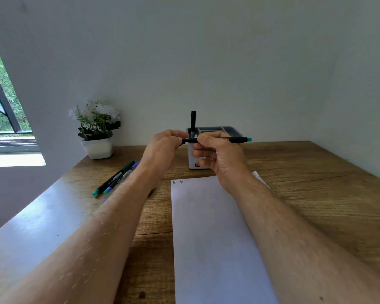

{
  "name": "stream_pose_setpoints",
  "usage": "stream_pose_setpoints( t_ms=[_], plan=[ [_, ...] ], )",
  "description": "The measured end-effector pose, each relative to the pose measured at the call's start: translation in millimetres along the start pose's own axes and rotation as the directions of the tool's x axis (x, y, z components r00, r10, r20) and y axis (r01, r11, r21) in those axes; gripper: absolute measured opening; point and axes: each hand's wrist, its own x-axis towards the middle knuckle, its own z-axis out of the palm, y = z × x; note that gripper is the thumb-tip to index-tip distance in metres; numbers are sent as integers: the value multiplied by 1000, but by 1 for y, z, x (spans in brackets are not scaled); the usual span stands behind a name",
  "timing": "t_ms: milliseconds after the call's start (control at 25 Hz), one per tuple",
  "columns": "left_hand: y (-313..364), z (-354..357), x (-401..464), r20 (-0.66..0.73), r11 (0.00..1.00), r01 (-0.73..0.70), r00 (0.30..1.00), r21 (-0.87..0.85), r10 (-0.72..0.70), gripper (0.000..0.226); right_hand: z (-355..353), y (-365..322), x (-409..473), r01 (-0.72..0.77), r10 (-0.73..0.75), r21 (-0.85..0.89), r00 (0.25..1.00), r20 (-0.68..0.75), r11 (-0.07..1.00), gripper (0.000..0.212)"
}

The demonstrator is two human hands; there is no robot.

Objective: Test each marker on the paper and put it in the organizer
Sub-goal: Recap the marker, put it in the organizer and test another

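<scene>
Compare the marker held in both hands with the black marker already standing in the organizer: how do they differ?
The held marker lies level above the table, gripped by the left hand and right hand; the standing marker is upright in the organizer, untouched. The held marker shows a teal end; the standing marker's top is black. Both have black barrels.

Both my forearms are bare right down to the bottom edge of the view, no sleeves and no watch or wristband on either wrist. My left hand [162, 150] is bare too, no glove. My right hand [217, 154] is also ungloved, and there's a thin glint across one of its fingers [208, 159] at about 7 o'clock on the hand, maybe a ring, too small to tell. Fine hair shows along both forearms.
</scene>
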Motion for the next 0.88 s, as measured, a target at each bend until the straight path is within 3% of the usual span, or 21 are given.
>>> stream_pose_setpoints(
  t_ms=[280,440,640,720,760,880],
  plan=[
    [-3,0,-2,-53,922,50,996,-384,-76,15,1,0,-2,-52,45,85,995,88,995,18],
    [-4,-1,-3,-88,891,22,994,-453,-69,10,-2,0,-2,-55,40,171,995,89,984,39],
    [-6,-3,-2,-156,881,0,984,-473,-84,14,-1,-2,-2,12,-9,42,996,-84,999,6],
    [-5,-8,0,-201,846,4,971,-533,-131,13,-4,-2,-2,53,-59,-63,994,-96,997,6],
    [-5,-11,2,-221,831,0,964,-556,-148,13,-5,-1,-2,98,-115,-201,990,-77,975,9],
    [-7,-15,5,-257,820,-4,950,-573,-175,13,-1,8,-2,218,-271,-612,963,7,760,13]
  ],
)
